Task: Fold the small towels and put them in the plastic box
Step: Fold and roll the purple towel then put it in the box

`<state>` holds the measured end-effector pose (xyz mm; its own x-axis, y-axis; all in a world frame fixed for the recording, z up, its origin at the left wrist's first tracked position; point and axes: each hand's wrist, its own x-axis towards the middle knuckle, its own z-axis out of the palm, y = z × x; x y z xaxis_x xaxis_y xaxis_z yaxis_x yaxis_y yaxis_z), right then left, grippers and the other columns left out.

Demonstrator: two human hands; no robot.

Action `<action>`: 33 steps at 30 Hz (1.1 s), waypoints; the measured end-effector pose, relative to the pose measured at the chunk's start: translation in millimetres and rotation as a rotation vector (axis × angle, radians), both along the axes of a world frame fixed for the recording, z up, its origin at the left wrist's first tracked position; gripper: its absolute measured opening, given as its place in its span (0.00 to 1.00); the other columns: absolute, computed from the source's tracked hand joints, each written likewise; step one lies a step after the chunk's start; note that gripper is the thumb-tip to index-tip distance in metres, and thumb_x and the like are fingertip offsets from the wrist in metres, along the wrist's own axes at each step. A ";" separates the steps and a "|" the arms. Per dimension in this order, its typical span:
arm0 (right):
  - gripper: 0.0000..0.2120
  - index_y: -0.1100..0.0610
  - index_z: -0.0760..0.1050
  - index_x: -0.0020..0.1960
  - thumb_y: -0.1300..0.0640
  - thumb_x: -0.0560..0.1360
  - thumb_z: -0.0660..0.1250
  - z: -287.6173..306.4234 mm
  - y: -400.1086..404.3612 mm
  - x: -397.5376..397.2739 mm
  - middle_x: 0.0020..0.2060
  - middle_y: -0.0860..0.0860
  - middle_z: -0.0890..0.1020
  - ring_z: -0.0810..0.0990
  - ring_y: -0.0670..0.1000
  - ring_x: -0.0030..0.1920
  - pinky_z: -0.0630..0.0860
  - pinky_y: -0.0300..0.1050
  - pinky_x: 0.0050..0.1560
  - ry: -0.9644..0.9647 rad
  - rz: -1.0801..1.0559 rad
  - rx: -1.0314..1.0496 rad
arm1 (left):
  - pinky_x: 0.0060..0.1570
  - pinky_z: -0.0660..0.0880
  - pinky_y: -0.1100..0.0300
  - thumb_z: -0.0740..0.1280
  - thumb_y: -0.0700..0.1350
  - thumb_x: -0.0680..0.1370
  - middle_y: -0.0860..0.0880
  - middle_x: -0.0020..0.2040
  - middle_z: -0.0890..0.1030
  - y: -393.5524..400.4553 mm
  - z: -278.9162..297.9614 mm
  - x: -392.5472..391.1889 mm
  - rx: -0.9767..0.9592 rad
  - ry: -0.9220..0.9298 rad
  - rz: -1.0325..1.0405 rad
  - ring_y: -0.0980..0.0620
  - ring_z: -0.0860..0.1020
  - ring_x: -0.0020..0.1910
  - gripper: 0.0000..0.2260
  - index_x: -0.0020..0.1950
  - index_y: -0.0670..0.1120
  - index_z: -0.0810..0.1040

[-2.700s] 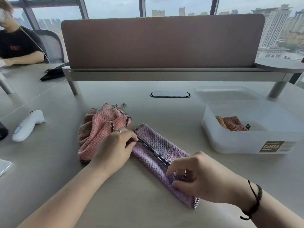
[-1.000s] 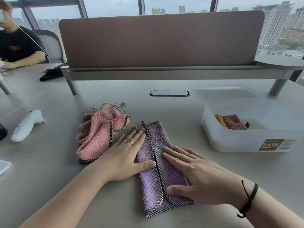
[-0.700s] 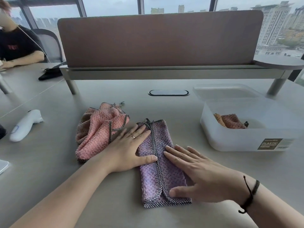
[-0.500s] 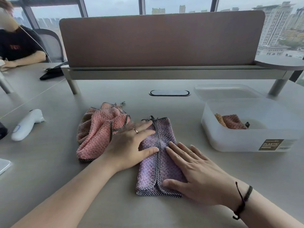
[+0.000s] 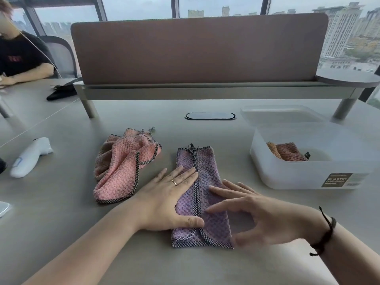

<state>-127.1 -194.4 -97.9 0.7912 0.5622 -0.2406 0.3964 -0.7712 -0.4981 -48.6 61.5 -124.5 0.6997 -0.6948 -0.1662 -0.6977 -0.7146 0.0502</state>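
Observation:
A purple towel [image 5: 205,167] lies folded into a long strip on the table in front of me, its checked hems meeting down the middle. My left hand [image 5: 168,198] rests flat on its left half, fingers spread. My right hand [image 5: 265,214] hovers over the strip's right side, fingers apart and lifted off the cloth, holding nothing. A pink towel [image 5: 121,163] lies crumpled to the left. The translucent plastic box [image 5: 304,175] stands at the right with an orange-brown towel [image 5: 287,152] inside.
The box's lid [image 5: 277,116] lies behind the box. A brown desk divider [image 5: 197,50] on a raised shelf spans the back. A white handheld device [image 5: 30,156] lies at the left. A person sits at the far left by a black object [image 5: 59,93].
The purple towel went from a slanted strip to lying straight and pressed flat under both hands. My right hand has now lifted off the cloth; the left stays flat.

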 end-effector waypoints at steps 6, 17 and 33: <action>0.26 0.34 0.74 0.62 0.55 0.69 0.70 -0.8 11.4 -2.3 0.75 0.31 0.57 0.41 0.31 0.75 0.43 0.36 0.77 -0.063 0.017 0.119 | 0.78 0.38 0.50 0.49 0.82 0.66 0.63 0.78 0.33 1.4 3.3 -2.5 -0.022 0.004 0.039 0.61 0.30 0.75 0.51 0.79 0.56 0.34; 0.12 0.43 0.78 0.49 0.51 0.65 0.72 1.1 22.4 -10.8 0.54 0.36 0.74 0.71 0.40 0.57 0.69 0.34 0.59 -0.331 0.027 0.138 | 0.76 0.54 0.60 0.64 0.68 0.74 0.60 0.77 0.61 4.6 0.6 -1.1 -0.546 0.069 0.181 0.62 0.54 0.77 0.31 0.74 0.59 0.66; 0.03 0.50 0.76 0.44 0.53 0.73 0.70 0.1 18.8 -7.9 0.53 0.41 0.80 0.77 0.42 0.55 0.71 0.34 0.54 -0.251 -0.019 0.209 | 0.48 0.68 0.70 0.80 0.66 0.55 0.60 0.44 0.73 14.4 37.9 -23.9 -0.406 0.230 -0.145 0.62 0.71 0.50 0.24 0.44 0.57 0.83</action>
<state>-135.1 -175.6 -97.8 0.8219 0.5636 0.0821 0.5136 -0.6711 -0.5347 -72.5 75.9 -86.5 0.5681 -0.8229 -0.0005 -0.7266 -0.5019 0.4692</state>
